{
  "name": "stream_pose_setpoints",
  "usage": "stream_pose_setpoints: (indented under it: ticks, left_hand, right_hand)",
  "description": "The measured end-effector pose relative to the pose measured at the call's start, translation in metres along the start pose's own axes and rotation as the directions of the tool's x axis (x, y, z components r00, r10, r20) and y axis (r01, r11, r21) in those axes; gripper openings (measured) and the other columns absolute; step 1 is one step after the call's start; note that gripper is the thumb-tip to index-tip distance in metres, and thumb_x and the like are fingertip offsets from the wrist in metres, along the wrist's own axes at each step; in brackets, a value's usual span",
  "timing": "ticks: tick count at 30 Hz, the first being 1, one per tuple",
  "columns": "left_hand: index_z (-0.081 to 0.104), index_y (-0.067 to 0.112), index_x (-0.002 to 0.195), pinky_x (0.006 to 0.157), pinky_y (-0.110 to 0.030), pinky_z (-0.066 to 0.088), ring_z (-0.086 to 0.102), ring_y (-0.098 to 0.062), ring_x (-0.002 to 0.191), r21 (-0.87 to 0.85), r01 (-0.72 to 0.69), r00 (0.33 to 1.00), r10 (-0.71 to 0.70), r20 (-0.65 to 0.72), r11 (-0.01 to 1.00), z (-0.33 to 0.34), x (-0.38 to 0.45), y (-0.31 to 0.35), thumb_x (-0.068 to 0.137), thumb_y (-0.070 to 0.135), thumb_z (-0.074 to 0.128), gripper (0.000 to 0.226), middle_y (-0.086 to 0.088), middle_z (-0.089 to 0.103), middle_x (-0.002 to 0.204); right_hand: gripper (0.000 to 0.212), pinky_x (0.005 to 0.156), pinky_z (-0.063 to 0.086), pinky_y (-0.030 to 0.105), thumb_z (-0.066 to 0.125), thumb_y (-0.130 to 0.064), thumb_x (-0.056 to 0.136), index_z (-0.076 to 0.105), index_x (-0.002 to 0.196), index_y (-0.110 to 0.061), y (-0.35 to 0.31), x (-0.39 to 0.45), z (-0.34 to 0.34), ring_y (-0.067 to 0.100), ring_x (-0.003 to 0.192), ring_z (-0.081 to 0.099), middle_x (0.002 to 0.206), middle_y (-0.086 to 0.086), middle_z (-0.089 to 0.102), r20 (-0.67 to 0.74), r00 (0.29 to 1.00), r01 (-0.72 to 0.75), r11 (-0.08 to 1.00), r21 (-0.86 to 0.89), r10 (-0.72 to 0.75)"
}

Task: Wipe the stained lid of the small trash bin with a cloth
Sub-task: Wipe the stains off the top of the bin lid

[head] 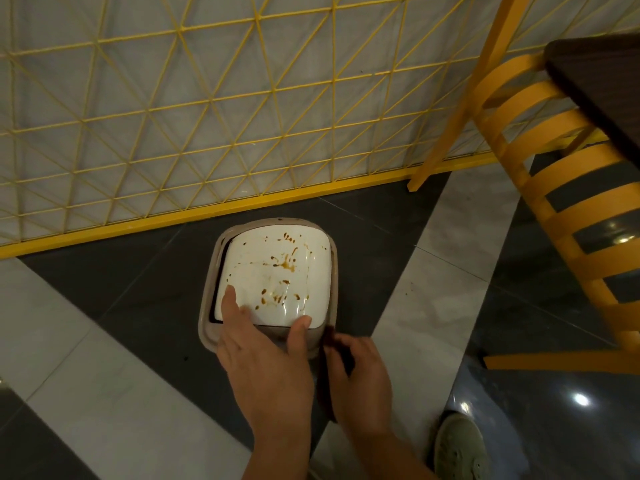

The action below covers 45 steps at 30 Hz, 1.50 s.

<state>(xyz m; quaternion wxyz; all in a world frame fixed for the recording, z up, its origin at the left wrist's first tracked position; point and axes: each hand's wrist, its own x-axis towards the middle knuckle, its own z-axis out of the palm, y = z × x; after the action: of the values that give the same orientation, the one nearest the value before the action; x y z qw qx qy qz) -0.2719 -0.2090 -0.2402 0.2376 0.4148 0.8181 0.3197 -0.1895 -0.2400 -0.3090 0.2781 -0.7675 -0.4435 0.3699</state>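
Grey and dark floor tiles (pixel 104 358) surround the bin (pixel 207 327), its lid (pixel 273 271) stained brown, unwiped. Left hand (pixel 266 362) rests spread on the lid's near edge; right hand (pixel 356 379) pinches a dark cloth (pixel 327 375) beside it. Fence (pixel 173 133) beyond, chair (pixel 554 202) rightward; near side looks free

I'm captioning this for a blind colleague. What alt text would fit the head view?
A person's left hand rests on the near edge of a small trash bin's white lid, which is spattered with brown stains, while the right hand holds a dark cloth beside it. A yellow chair stands to the right.
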Motion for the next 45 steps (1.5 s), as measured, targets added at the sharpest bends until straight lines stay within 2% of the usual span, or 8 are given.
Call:
stream_pose_setpoints:
  ticks: [6, 11, 15, 18, 22, 27, 35, 45]
  left_hand:
    - [0.015, 0.026, 0.148, 0.103, -0.054, 0.04, 0.029, -0.026, 0.135, 0.034, 0.0, 1.0, 0.0, 0.009, 0.999, -0.001, -0.002, -0.003, 0.071, 0.028, 0.081, 0.102, -0.004, 0.03, 0.148]
    - [0.012, 0.031, 0.149, 0.107, -0.059, 0.033, 0.032, -0.028, 0.136, 0.034, -0.01, 0.999, 0.009, 0.031, 0.999, -0.009, 0.011, -0.001, 0.068, 0.026, 0.083, 0.107, -0.005, 0.036, 0.146]
    - [0.001, 0.032, 0.151, 0.117, -0.053, 0.001, 0.03, -0.026, 0.141, 0.087, 0.009, 0.993, -0.02, 0.118, 0.996, -0.025, 0.026, -0.007, 0.071, 0.025, 0.081, 0.114, -0.001, 0.043, 0.147]
    - [-0.006, 0.034, 0.15, 0.116, -0.054, -0.006, 0.027, -0.025, 0.143, 0.126, -0.01, 0.988, -0.009, 0.151, 0.992, -0.036, 0.03, -0.012, 0.071, 0.032, 0.079, 0.117, 0.001, 0.041, 0.149]
    - [0.002, 0.03, 0.151, 0.116, -0.056, 0.001, 0.024, -0.028, 0.143, 0.252, -0.049, 0.99, 0.014, 0.14, 0.966, -0.043, 0.026, -0.017, 0.064, 0.039, 0.083, 0.119, -0.002, 0.03, 0.154]
    - [0.017, 0.028, 0.147, 0.115, -0.058, 0.014, 0.027, -0.031, 0.14, 0.293, -0.043, 0.994, 0.012, 0.106, 0.955, -0.04, 0.021, -0.026, 0.066, 0.034, 0.083, 0.105, -0.006, 0.034, 0.15]
    - [0.016, 0.03, 0.147, 0.108, -0.055, 0.03, 0.019, -0.027, 0.141, 0.097, 0.016, 0.994, -0.026, 0.102, 0.995, -0.032, 0.022, -0.02, 0.065, 0.021, 0.085, 0.107, -0.002, 0.029, 0.151]
    - [0.012, 0.033, 0.147, 0.11, -0.053, 0.028, 0.013, -0.025, 0.142, 0.094, 0.048, 0.994, -0.057, 0.096, 0.994, -0.028, 0.019, -0.022, 0.068, 0.018, 0.083, 0.107, -0.002, 0.021, 0.154]
  right_hand:
    - [0.02, 0.076, 0.045, 0.016, 0.056, -0.032, 0.092, 0.063, 0.111, -0.034, -0.027, 0.072, -0.004, 0.001, 0.085, 0.053, 0.109, -0.012, 0.055, -0.025, 0.997, -0.078, 0.997, -0.013, 0.078]
    - [0.013, 0.083, 0.053, 0.032, 0.059, -0.026, 0.091, 0.065, 0.1, -0.033, -0.038, 0.101, -0.014, 0.01, 0.09, 0.062, 0.098, -0.01, 0.066, 0.225, 0.952, -0.265, 0.925, 0.272, 0.206]
    - [0.007, 0.087, 0.054, 0.041, 0.06, -0.022, 0.09, 0.063, 0.093, -0.027, -0.027, 0.077, -0.012, 0.016, 0.089, 0.065, 0.094, -0.002, 0.067, 0.367, 0.902, -0.354, 0.875, 0.331, 0.226]
    - [0.006, 0.086, 0.054, 0.039, 0.059, -0.022, 0.091, 0.062, 0.094, -0.026, -0.021, 0.048, -0.001, 0.015, 0.087, 0.065, 0.092, -0.002, 0.067, 0.355, 0.906, -0.362, 0.854, 0.373, 0.229]
    - [0.011, 0.08, 0.05, 0.023, 0.059, -0.024, 0.091, 0.064, 0.097, -0.031, -0.013, 0.013, 0.008, 0.004, 0.086, 0.061, 0.091, -0.014, 0.065, 0.338, 0.929, -0.26, 0.914, 0.311, 0.149]
    - [0.015, 0.087, 0.044, 0.022, 0.059, -0.033, 0.091, 0.059, 0.105, -0.037, -0.02, 0.018, 0.001, 0.002, 0.094, 0.053, 0.106, -0.016, 0.053, 0.065, 0.987, -0.16, 0.94, 0.3, 0.147]
    - [0.019, 0.077, 0.038, 0.018, 0.057, -0.031, 0.091, 0.064, 0.109, -0.027, -0.038, 0.061, 0.002, 0.002, 0.083, 0.05, 0.111, -0.008, 0.054, -0.028, 0.998, -0.051, 0.999, 0.018, 0.051]
    - [0.023, 0.079, 0.037, 0.014, 0.053, -0.034, 0.094, 0.061, 0.115, -0.032, -0.029, 0.039, 0.004, -0.001, 0.083, 0.049, 0.112, -0.01, 0.056, 0.048, 0.998, 0.033, 0.99, -0.136, -0.027]
